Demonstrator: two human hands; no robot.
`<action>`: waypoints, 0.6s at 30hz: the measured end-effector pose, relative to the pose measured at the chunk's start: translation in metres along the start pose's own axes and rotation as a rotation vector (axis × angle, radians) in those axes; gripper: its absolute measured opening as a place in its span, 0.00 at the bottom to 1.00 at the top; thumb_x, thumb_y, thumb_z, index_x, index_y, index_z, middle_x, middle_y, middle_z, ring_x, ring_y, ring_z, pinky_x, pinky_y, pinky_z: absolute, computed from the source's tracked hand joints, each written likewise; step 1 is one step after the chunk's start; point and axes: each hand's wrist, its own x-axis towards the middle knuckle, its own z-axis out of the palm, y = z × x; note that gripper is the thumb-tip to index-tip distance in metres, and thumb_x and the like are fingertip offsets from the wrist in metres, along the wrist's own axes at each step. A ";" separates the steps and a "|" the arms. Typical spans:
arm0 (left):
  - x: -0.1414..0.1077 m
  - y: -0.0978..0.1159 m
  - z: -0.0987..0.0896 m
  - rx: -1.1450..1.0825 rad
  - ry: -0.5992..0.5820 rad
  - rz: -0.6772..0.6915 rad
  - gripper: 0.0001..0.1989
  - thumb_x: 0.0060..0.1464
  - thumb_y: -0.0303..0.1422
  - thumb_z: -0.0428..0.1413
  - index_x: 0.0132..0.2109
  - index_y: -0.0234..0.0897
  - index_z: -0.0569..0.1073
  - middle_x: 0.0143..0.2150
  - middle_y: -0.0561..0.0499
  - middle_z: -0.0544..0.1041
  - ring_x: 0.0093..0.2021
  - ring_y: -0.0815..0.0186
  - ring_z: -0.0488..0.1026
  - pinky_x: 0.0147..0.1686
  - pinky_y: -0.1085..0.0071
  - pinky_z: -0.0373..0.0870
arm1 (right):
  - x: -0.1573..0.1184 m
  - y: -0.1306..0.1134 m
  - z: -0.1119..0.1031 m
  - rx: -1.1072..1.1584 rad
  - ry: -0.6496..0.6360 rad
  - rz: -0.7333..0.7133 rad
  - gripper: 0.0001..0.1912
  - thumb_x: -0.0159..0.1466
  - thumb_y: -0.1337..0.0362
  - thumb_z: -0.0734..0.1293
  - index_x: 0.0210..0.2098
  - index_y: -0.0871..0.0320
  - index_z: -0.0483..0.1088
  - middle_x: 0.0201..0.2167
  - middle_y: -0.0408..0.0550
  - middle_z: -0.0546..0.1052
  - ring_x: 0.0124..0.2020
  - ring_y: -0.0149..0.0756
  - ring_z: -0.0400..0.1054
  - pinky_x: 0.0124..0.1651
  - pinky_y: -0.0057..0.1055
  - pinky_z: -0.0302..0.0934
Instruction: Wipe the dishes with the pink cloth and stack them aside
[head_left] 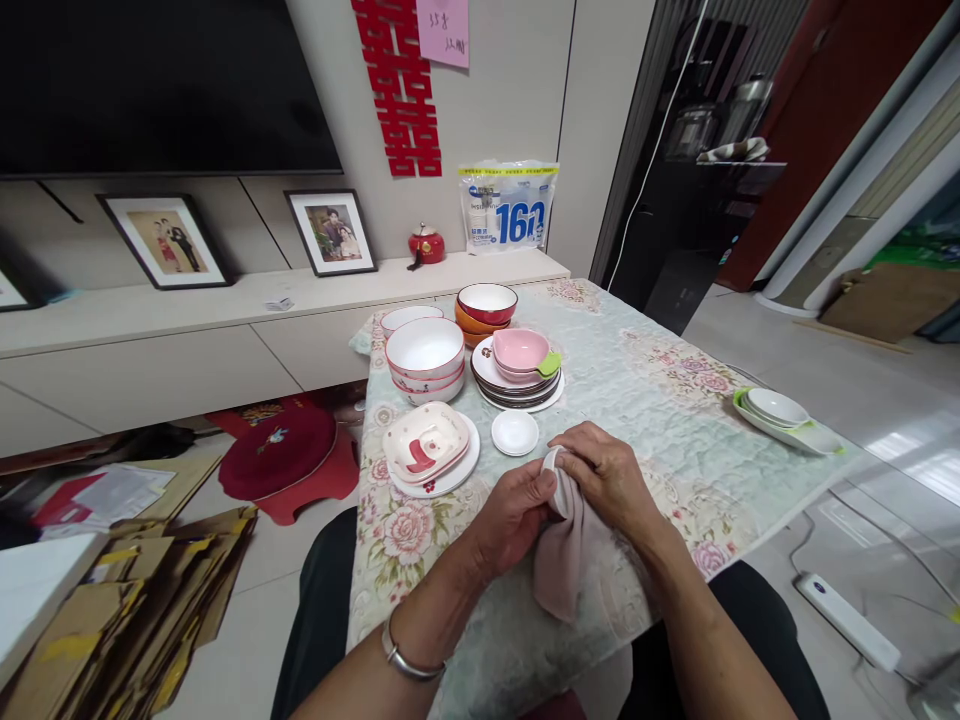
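My left hand [514, 515] grips a small white dish [556, 485] at its edge, fingers closed. On the dish's other side, my right hand [604, 475] presses a pinkish-brown cloth [561, 570] against it, and the cloth hangs down over the table. Just beyond my hands lies another small white dish [514, 432]. To the left, square patterned bowls [426, 442] rest on a white plate [471, 462]. Behind them are stacked white bowls with pink rims [426, 350], and pink bowls [521, 352] sit on a stack of plates [553, 398].
The table [600, 335] has a flowered cloth. Red and orange bowls [487, 305] stand at its back. White dishes on a green-edged plate [784, 415] lie near the right edge. A red stool [281, 450] and flattened cardboard [180, 590] are on the floor at left.
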 end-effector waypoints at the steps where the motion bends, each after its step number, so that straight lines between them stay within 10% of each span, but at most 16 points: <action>1: 0.000 0.000 0.001 -0.002 0.017 -0.013 0.15 0.53 0.39 0.63 0.42 0.31 0.77 0.36 0.49 0.73 0.35 0.68 0.68 0.37 0.72 0.65 | 0.000 -0.001 0.000 -0.016 0.025 -0.018 0.08 0.68 0.67 0.64 0.39 0.56 0.76 0.34 0.48 0.75 0.37 0.37 0.72 0.41 0.33 0.66; 11: 0.000 0.000 -0.001 0.092 0.063 0.035 0.15 0.56 0.42 0.59 0.35 0.32 0.76 0.31 0.51 0.68 0.31 0.69 0.64 0.32 0.71 0.66 | -0.001 0.000 -0.002 -0.068 0.100 -0.102 0.09 0.67 0.69 0.64 0.42 0.57 0.76 0.36 0.51 0.75 0.39 0.37 0.72 0.41 0.32 0.66; 18: 0.000 0.004 0.004 0.073 0.047 0.066 0.17 0.55 0.41 0.60 0.48 0.37 0.77 0.38 0.49 0.70 0.35 0.68 0.65 0.34 0.73 0.66 | 0.001 0.009 0.001 0.094 0.059 -0.004 0.06 0.67 0.67 0.66 0.39 0.57 0.77 0.33 0.48 0.77 0.35 0.36 0.73 0.39 0.30 0.67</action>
